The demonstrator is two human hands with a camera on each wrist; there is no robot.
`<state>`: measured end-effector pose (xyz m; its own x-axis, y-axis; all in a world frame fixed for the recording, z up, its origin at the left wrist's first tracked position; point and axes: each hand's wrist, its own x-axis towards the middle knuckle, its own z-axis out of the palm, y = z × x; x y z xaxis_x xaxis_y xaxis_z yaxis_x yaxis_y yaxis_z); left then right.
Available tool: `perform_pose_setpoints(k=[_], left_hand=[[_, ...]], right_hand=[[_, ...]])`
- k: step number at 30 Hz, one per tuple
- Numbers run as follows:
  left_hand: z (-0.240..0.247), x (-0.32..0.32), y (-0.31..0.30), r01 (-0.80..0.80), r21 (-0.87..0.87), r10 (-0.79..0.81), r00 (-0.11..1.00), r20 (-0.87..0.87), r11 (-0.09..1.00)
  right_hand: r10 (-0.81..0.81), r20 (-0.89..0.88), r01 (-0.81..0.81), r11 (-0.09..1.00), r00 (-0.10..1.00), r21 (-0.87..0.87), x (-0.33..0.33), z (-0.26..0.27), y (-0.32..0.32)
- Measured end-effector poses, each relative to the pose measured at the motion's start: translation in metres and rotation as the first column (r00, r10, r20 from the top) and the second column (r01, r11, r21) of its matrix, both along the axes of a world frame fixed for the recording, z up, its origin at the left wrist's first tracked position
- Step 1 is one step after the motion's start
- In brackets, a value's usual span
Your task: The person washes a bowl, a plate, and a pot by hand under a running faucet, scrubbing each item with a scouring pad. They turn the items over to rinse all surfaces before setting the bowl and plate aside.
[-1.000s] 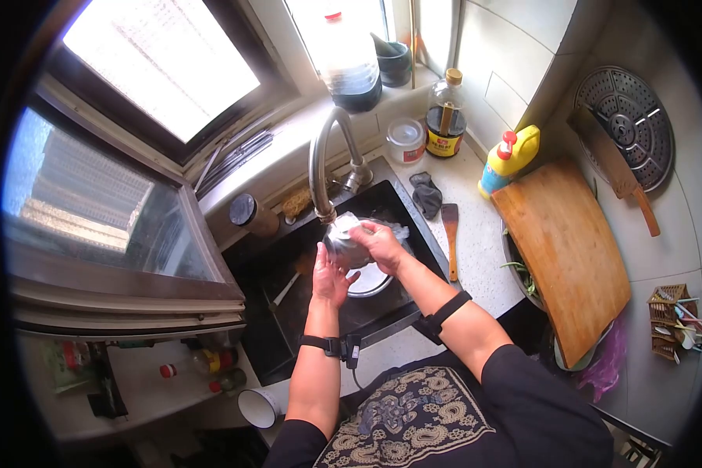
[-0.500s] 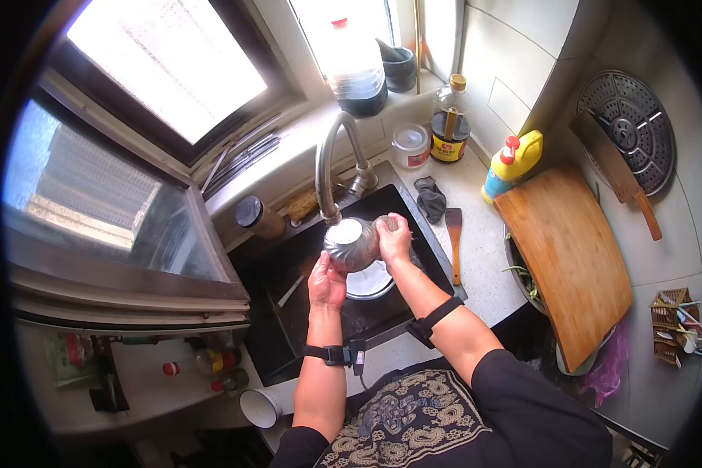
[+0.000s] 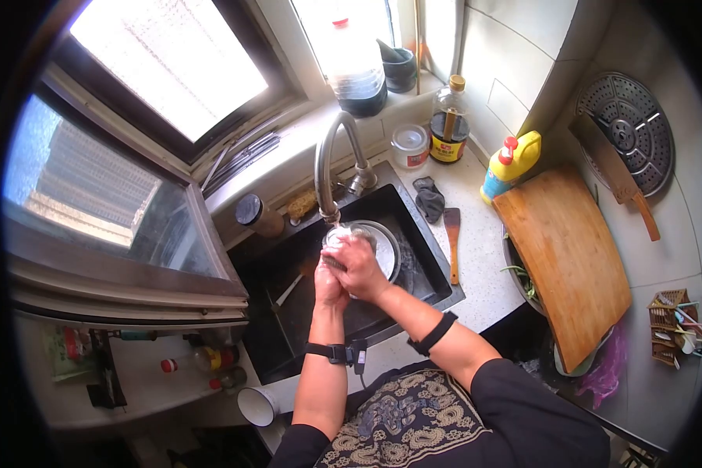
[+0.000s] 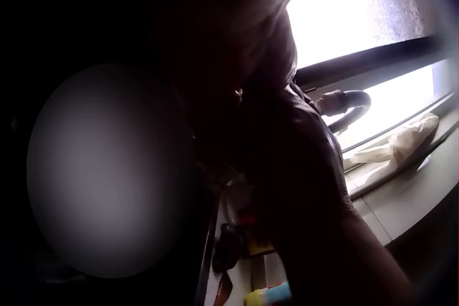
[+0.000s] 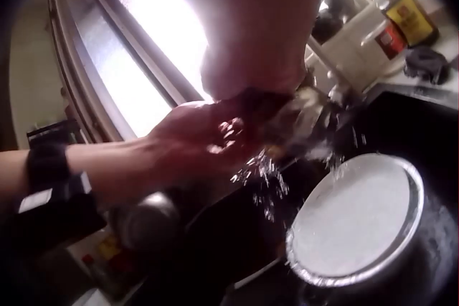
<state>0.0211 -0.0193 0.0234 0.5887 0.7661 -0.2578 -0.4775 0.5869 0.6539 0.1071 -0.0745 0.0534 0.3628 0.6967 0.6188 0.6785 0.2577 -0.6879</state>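
At a black kitchen sink [image 3: 277, 343], a person in a dark patterned top worked with both arms reaching forward over the basin, a band strapped on each forearm. The left hand [image 3: 329, 287] sat underneath and the right hand [image 3: 360, 265] lay over it. Both were curled round what appeared to be a small steel bowl [image 3: 337, 234], of which only a shiny edge showed past the knuckles. The right wrist view showed the left hand's fingers [image 5: 215, 123] bent about it as water droplets sprayed off. The bowl was held just under the mouth of the curved faucet [image 3: 327, 168], above the middle of the basin.

Just beyond the hands, a round metal pan [image 3: 388, 248] rested in the sink. On the counter to the right lay a wooden spatula [image 3: 452, 238], with a dark cloth [image 3: 429, 196] just behind it. A large wooden cutting board [image 3: 565, 261] sat farther right. A yellow bottle [image 3: 511, 162], a dark sauce bottle [image 3: 447, 121] and a white tub [image 3: 409, 146] stood near the tiled wall. Behind them, the window [image 3: 171, 58] glared bright.
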Motion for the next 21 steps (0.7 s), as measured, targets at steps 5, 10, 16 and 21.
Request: perform_pose_setpoints(k=[5,10,16,21], left_hand=[[0.000,-0.026,-0.001,0.158,0.168,-0.153,0.987,-0.046,0.973],[-0.013,-0.044,-0.010,0.068,0.002,-0.068,0.988,0.141,0.998],[-0.006,-0.062,-0.018,0.148,-0.233,-0.186,0.971,-0.153,0.961],[-0.014,-0.083,-0.030,0.139,-0.203,-0.126,0.989,0.076,0.969]], right_hand=[[0.026,-0.719,-0.311,0.912,0.695,-0.268,0.063,-0.018,0.028],[-0.008,-0.996,-0.499,0.865,-0.093,0.039,0.068,-0.048,0.002],[-0.101,-0.962,-0.648,0.756,-0.252,0.090,0.080,-0.096,-0.025],[-0.228,-0.964,-0.741,0.669,-0.136,-0.054,0.040,-0.060,-0.035]])
